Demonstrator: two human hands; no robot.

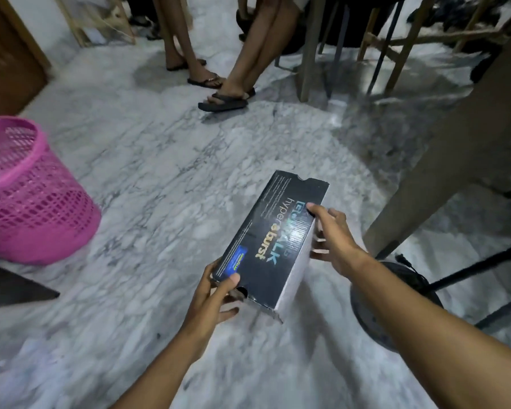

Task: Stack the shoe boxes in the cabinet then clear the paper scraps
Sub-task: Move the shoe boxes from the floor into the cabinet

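A long black shoe box (pixel 270 240) with blue and yellow lettering on its lid and a pale side hangs above the marble floor, tilted, near the middle of the head view. My left hand (pixel 216 299) grips its near end, thumb on the lid. My right hand (pixel 331 237) holds its right side, thumb on the lid and fingers down the pale side. No cabinet and no paper scraps show in this view.
A pink mesh bin (pixel 27 196) stands at the left. Two people's legs in sandals (pixel 222 93) stand ahead. Table and chair legs (pixel 443 160) crowd the right, with a dark round base (pixel 378 305) near my right arm. A wooden door (pixel 9 60) is at far left.
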